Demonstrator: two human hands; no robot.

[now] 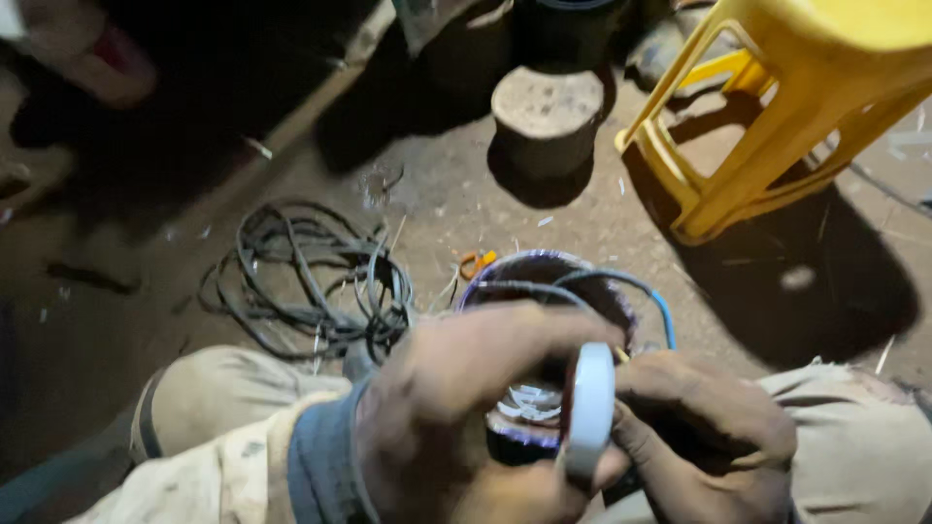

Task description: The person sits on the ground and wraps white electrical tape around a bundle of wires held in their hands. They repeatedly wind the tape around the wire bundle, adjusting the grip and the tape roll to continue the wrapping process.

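Note:
My left hand (pixel 456 408) grips a white roll of tape (pixel 587 408), held on edge in front of a dark round coil-like part (pixel 544 291) with purple windings and white slips inside. My right hand (pixel 709 427) rests against the right side of that part, fingers curled at the tape roll; whether it grips anything is hidden. Blue and grey wires (pixel 621 281) arch over the top of the part. Both hands sit between my knees in beige trousers.
A tangle of dark cable (pixel 311 281) lies on the dirt floor to the left. A yellow plastic stool (pixel 796 107) stands at upper right, a round grey block (pixel 549 116) beside it. Small orange-handled tool (pixel 476 262) lies near the part. Upper left is dark.

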